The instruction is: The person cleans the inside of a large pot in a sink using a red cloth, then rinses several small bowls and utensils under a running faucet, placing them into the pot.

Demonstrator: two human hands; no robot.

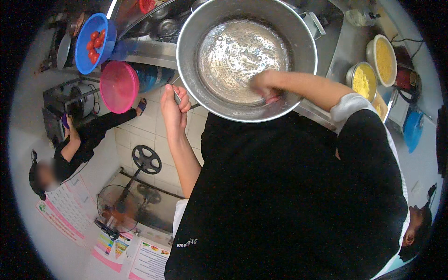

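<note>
A large round metal pot (186, 60) is tilted so that its mouth faces me, and its inner bottom shines wet with small bubbles. My left hand (175, 109) is closed around the pot's metal side handle (177, 97), just off the rim at the lower left. Reaching over the near right rim, my right hand (267, 86) is inside the pot, low against the bottom and wall. Motion smears its fingers, and something pinkish shows beneath them that I cannot make out. A second handle (313, 25) sticks out at the pot's upper right.
A blue basin (80, 53) of tomatoes and a pink basin (119, 88) stand left. Bowls of yellow food (361, 84) sit on the right counter. A standing fan (116, 207) is lower left. One co-worker (77, 151) is at left, another (413, 233) at the right edge.
</note>
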